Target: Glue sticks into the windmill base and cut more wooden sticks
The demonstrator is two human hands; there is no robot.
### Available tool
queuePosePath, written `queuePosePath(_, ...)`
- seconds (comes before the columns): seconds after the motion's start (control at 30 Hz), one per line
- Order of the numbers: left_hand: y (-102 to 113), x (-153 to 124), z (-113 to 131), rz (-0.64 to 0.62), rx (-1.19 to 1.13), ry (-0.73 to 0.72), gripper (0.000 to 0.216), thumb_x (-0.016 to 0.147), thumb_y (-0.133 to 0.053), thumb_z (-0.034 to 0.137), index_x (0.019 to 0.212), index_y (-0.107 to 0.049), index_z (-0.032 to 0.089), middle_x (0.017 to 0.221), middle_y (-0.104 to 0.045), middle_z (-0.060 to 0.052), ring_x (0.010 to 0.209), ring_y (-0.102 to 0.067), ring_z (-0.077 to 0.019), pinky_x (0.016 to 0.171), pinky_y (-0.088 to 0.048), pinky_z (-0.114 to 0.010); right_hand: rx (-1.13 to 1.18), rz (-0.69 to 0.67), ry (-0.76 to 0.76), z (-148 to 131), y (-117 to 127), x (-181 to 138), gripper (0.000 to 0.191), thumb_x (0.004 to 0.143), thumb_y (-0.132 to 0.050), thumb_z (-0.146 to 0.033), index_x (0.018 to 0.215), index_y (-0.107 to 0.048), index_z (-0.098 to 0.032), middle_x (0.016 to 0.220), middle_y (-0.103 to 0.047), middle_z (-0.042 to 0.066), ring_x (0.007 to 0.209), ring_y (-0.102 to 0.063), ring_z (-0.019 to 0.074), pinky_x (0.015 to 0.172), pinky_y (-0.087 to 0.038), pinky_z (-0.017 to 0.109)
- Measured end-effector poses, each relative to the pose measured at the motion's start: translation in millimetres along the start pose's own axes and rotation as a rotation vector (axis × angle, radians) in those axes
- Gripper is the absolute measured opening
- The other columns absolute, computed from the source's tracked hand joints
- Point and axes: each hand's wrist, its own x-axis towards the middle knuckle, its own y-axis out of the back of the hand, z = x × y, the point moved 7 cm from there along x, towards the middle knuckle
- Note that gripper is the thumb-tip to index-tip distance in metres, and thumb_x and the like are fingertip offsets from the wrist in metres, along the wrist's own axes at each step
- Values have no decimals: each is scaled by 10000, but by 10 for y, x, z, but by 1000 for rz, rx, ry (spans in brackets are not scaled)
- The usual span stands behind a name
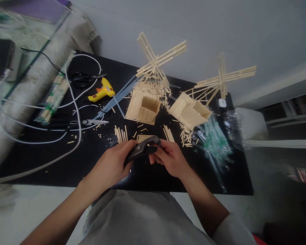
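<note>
My left hand point(117, 160) is wrapped round the handles of black pruning shears point(139, 149) above the table's front part. At their curved jaws, my right hand point(172, 158) has its fingers pinched on a thin wooden stick, mostly hidden, whose pale end point(148, 145) shows between the jaws. Just beyond the shears lie short cut sticks point(121, 133) in a row, more sticks point(144, 137) partly behind the tool, and another small group point(168, 133) to the right.
Two stick-built windmill models, the left point(142, 105) and the right point(190, 110), stand at the back of the black table point(97, 163). Leftward are a yellow glue gun point(102, 91), scissors point(84, 78), pliers point(89, 121), stick packs point(57, 90) and looping white cables point(79, 119). Plastic wrappers point(216, 139) lie right.
</note>
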Motion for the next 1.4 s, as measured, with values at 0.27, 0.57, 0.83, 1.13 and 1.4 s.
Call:
queuePosePath(0.27, -30, 20, -26, -55, 17, 78, 207, 900, -487, 175, 1085, -546, 248, 921, -660, -16, 826, -667, -200, 726, -483, -308, -28, 66, 6, 25, 46, 10, 371, 985, -619, -504, 812, -623, -175, 651, -604, -16, 486, -353, 63, 462, -242, 241)
queuePosePath(0.57, -133, 5, -136, -142, -621, 241, 141, 927, -616, 342, 948, -594, 204, 689, -531, 37, 591, -486, -108, 578, -407, -231, -7, 54, -37, 62, 28, 52, 291, 988, -623, -445, 897, -659, -170, 694, -659, -9, 486, -374, 54, 455, -244, 224)
queuePosePath(0.83, -203, 2, -409, -17, -1684, 662, 151, 867, -604, 194, 1003, -616, 132, 710, -483, 8, 579, -483, -95, 579, -479, -237, 26, 72, -9, 98, 65, 38, 252, 1001, -595, -361, 1199, -663, -221, 733, -672, -35, 446, -364, 39, 421, -248, 202)
queuePosePath(1.13, 342, -274, -793, 282, -278, 479, 459, 900, -587, 601, 1138, -597, 208, 909, -648, -41, 755, -594, -202, 730, -498, -327, 100, 173, -75, 196, 204, -32, 223, 980, -621, -387, 1127, -577, -224, 776, -741, -10, 541, -624, 98, 479, -497, 200)
queuePosePath(1.4, 486, -387, -923, 369, 742, 449, 710, 997, -328, 615, 1371, -541, 51, 1181, -618, -244, 1074, -610, -413, 932, -494, -521, 154, 267, -71, 272, 268, -58, 331, 889, -750, -413, 1059, -544, -217, 810, -776, 6, 609, -720, 139, 561, -575, 244)
